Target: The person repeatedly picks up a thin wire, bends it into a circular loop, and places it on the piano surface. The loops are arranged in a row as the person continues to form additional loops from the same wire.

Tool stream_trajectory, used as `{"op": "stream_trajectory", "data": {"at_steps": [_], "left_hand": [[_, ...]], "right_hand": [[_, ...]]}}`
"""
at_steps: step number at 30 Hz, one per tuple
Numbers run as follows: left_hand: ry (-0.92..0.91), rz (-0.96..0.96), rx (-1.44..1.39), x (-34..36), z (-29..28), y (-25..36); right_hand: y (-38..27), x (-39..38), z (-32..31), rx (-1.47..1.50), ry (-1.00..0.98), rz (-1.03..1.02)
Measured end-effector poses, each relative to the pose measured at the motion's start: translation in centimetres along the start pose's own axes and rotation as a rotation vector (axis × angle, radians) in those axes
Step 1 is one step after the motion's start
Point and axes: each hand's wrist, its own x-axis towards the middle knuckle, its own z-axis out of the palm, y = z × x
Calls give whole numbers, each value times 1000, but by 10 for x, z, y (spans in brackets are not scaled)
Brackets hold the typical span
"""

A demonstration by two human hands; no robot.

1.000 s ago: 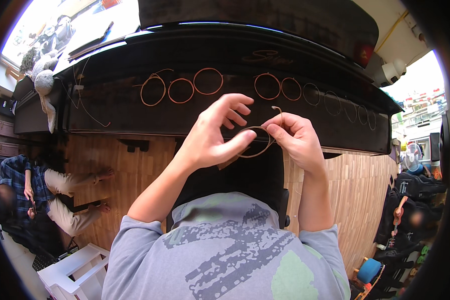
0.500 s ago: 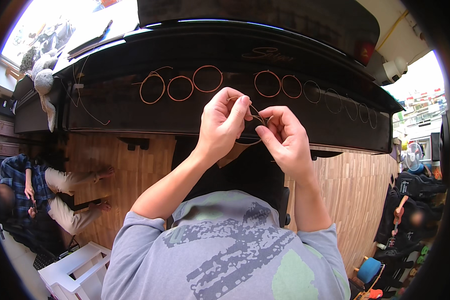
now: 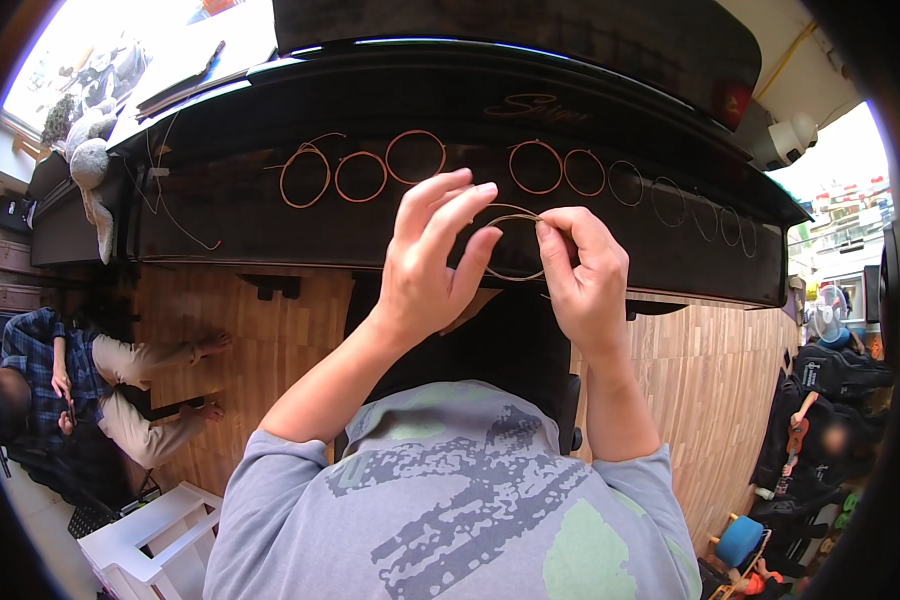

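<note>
My right hand (image 3: pixel 582 280) pinches a thin bronze coiled string (image 3: pixel 515 275) in front of the black piano (image 3: pixel 220 95). My left hand (image 3: pixel 430 255) is just left of the coil with its fingers apart and loosely curved; whether a fingertip touches the coil is hard to tell. Beyond my hands, copper coils (image 3: pixel 360 200) and paler thin coils (image 3: pixel 625 205) lie in a row on the piano's glossy front ledge, with a loose string (image 3: pixel 180 220) at its left.
A seated person (image 3: pixel 140 390) is at left above a white stool (image 3: pixel 150 565). Another person holding a small red string instrument (image 3: pixel 796 445) is at right, near a fan (image 3: pixel 827 310). A grey plush toy (image 3: pixel 90 160) sits at the piano's left end; wooden floor (image 3: pixel 700 380) shows below.
My left hand has spread its fingers from a closed grip on the coil half a second ago and moved slightly left. My right hand has moved slightly right, still pinching the coil.
</note>
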Motion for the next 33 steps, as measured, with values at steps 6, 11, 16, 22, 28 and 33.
{"op": "stream_trajectory", "data": {"at_steps": [6,11,16,22,28,33], "left_hand": [[-104,114,383,-2,-3,-1],[-244,-83,142,0,-1,0],[-438,-832,-1010,-2,-10,-6],[-252,-753,-895,-3,-8,-3],[-192,-729,-575,-3,-1,2],[-83,-690,-470,-4,1,-6]], "right_hand": [[-1,0,-3,152,-61,190],[4,-1,-1,192,-34,183],[10,-1,-5,278,-82,214],[8,1,-7,389,-175,320],[5,3,-6,646,-288,538],[12,0,-16,806,-467,678]]}}
